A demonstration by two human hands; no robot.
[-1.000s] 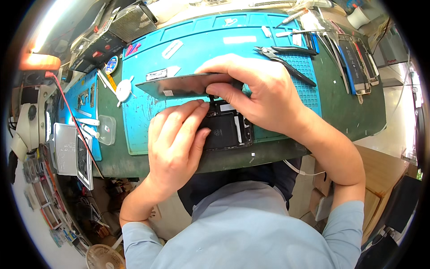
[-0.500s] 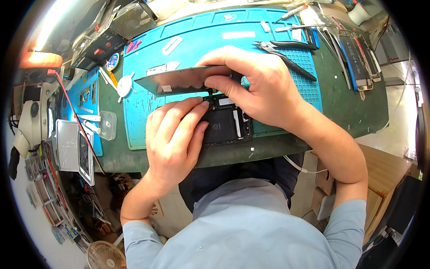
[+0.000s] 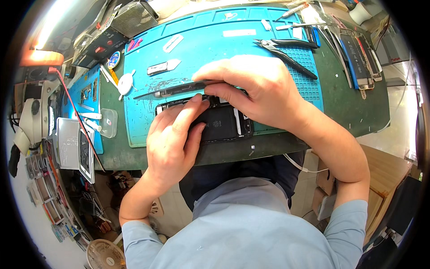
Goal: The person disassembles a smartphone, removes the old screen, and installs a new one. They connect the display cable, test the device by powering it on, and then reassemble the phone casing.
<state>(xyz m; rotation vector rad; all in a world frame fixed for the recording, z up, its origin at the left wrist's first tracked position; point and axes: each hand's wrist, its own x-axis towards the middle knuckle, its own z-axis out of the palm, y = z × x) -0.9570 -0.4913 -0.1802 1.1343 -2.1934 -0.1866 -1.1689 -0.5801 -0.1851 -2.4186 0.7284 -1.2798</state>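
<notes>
An opened phone body [image 3: 226, 125] lies on the blue work mat [image 3: 201, 49], its black battery and inner parts facing up. My left hand [image 3: 172, 139] bends over its left half, fingertips pressed to the parts along the far edge and thumb near the battery. Whatever lies beneath those fingertips is hidden. Just beyond the body, the phone screen [image 3: 172, 91] is tilted nearly edge-on toward me. My right hand [image 3: 262, 89] pinches its right end between thumb and fingers. Whether a cable links screen and body cannot be made out.
Black-handled cutters [image 3: 291, 56] lie on the mat's right side. Farther right are tweezers and phone parts [image 3: 358, 58]. A white spool [image 3: 125, 84], a small clear box [image 3: 108, 123] and a silver case [image 3: 69, 143] sit left. A red cable [image 3: 74, 112] crosses there.
The screen has tipped from showing its metallic back to nearly edge-on, uncovering more of the body's far edge. My right hand has turned with it; the left fingertips have shifted slightly.
</notes>
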